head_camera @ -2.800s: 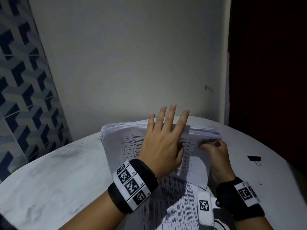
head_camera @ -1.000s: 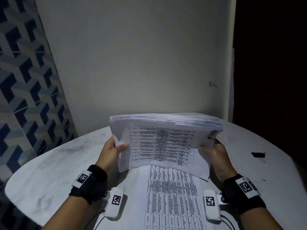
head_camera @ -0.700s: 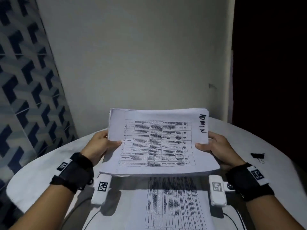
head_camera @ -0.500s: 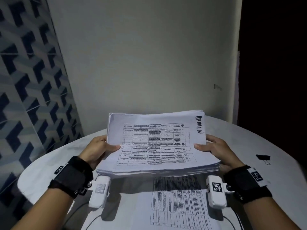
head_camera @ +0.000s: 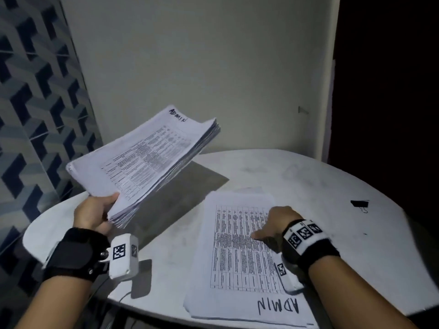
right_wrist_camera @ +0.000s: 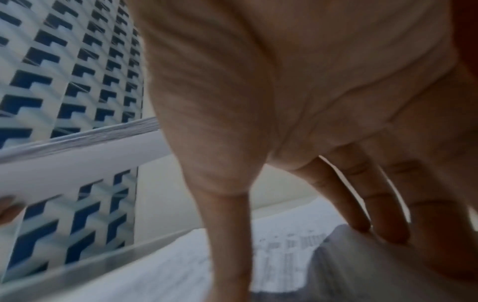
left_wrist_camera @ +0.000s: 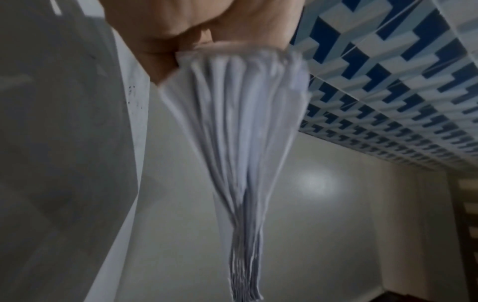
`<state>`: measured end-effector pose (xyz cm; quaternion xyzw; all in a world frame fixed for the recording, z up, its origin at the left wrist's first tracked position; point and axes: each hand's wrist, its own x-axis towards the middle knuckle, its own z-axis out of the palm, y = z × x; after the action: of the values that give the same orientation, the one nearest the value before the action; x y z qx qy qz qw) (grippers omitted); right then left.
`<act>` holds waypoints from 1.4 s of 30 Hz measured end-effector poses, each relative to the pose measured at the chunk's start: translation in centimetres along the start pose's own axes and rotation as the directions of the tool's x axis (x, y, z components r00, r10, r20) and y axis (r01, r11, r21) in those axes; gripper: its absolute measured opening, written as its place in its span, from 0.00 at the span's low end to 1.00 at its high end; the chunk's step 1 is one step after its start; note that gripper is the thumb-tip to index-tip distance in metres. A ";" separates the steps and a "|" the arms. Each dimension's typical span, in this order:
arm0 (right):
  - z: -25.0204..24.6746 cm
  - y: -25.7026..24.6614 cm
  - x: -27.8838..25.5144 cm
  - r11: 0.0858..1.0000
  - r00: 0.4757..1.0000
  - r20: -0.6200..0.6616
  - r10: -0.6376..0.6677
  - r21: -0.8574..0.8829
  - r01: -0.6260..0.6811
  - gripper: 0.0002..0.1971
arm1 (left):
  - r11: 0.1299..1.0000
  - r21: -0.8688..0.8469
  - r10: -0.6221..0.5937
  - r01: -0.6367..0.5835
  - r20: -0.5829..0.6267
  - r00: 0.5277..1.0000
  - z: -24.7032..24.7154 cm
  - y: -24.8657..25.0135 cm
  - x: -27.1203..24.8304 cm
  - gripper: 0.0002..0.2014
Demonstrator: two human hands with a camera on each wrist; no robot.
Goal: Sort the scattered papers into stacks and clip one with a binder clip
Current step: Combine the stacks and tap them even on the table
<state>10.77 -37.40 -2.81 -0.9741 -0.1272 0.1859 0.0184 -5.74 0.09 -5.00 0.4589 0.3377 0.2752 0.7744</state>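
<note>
My left hand (head_camera: 102, 211) grips the near corner of a thick stack of printed papers (head_camera: 147, 157) and holds it tilted in the air over the table's left side. Seen edge-on in the left wrist view, the stack (left_wrist_camera: 240, 143) fans out below the left hand (left_wrist_camera: 181, 30). My right hand (head_camera: 273, 223) rests with straight fingers (right_wrist_camera: 362, 194) on a thin pile of sheets marked "ADMIN" (head_camera: 237, 269) lying flat on the table. A black binder clip (head_camera: 360, 204) lies alone at the table's right side, a short reach right of the right hand.
The round white table (head_camera: 308, 176) stands against a plain wall, with a blue patterned tile wall (head_camera: 35, 103) at the left. Cables from the wrist cameras hang over the near table edge.
Both hands held the thick stack in front of me. The right hand has let go and come down onto the flat sheets, and the left hand has swung the stack to the left.
</note>
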 end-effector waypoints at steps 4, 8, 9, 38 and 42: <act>-0.4 -1.9 0.1 0.992 0.999 0.008 0.032 0.120 -0.032 0.26 | 0.999 -0.035 0.009 -0.011 -0.063 0.998 -0.5 -0.5 -0.4 0.24; -0.3 -2.0 0.9 0.984 0.999 0.036 0.041 0.171 -0.047 0.19 | 0.995 -0.058 0.082 -0.086 -0.057 0.995 -0.1 0.0 -1.8 0.15; -0.2 -1.9 1.1 0.980 0.998 0.034 0.048 0.193 -0.054 0.21 | 0.993 -0.065 0.095 -0.096 -0.029 0.995 0.0 0.1 -2.0 0.10; -8.4 0.6 0.3 -0.268 0.961 -0.094 -0.260 0.963 0.021 0.17 | 0.972 -0.110 0.185 -0.209 -0.194 0.963 3.0 -1.1 -3.5 0.19; -6.1 -5.0 1.6 -0.327 0.986 -0.002 -0.166 0.943 -0.053 0.17 | 0.981 -0.126 0.133 -0.146 -0.107 0.985 6.2 -2.8 -5.4 0.17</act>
<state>13.24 -32.08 2.75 -0.5274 0.0290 0.2751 0.8033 -3.94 -8.29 -3.89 0.4146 0.3234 0.3729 0.7645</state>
